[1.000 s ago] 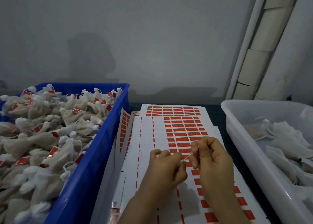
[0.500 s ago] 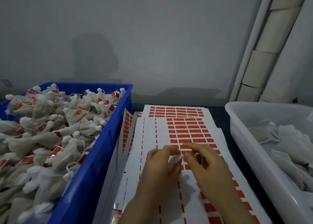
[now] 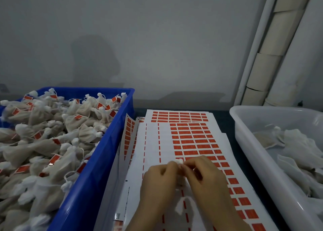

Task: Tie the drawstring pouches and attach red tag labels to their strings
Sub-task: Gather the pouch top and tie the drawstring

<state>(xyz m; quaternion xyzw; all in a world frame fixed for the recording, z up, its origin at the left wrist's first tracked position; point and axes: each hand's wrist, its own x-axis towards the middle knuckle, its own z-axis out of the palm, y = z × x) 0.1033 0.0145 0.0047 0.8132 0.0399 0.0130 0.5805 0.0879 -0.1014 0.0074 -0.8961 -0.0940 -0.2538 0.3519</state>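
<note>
Left hand [image 3: 157, 183] and right hand [image 3: 207, 181] are meeting over the white sheets of red rectangular tag labels [image 3: 192, 140]. Both sets of fingers [image 3: 172, 166] are pinching the gathered neck of a small white fabric drawstring pouch [image 3: 179, 161], probably cinching it there so tagging is one reach. Blue plastic bin [image 3: 97, 161] at left is collecting tagged pouches [image 3: 43, 134].

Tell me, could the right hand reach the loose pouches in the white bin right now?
Probably yes: the white bin with the loose pouches lies open beside the right hand, nothing between. But both it and the left hand pinch a pouch, so it must let go first.
</note>
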